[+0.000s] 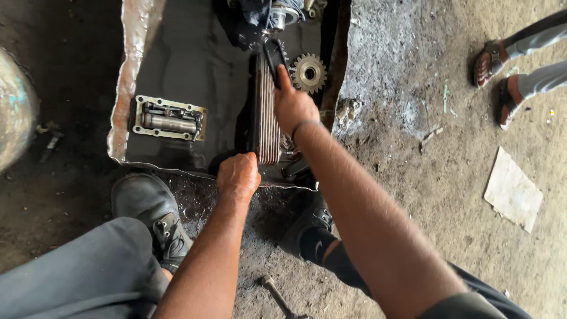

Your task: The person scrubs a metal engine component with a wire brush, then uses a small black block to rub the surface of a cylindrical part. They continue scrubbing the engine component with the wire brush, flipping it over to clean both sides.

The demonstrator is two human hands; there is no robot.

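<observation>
- While your left hand [238,175] grips the finned cooler core's [267,118] near end at the tray's [127,94] near edge, your right hand [292,106] holds a black brush [274,56] closed against its far end.
- Oily fins could slip; the core may topple onto the gear [309,72].

Silvery ribbed cooler [267,112], black tray [195,65], grey gear [309,73].

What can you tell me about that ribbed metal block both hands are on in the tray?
The ribbed metal block is a long stack of thin, greyish, oily plates, standing on edge in the dark oil of the dented metal tray. The left hand grips its near end; the right hand rests near its far end, pressing a dark brush-like tool along its top. A toothed gear lies just right.
</observation>
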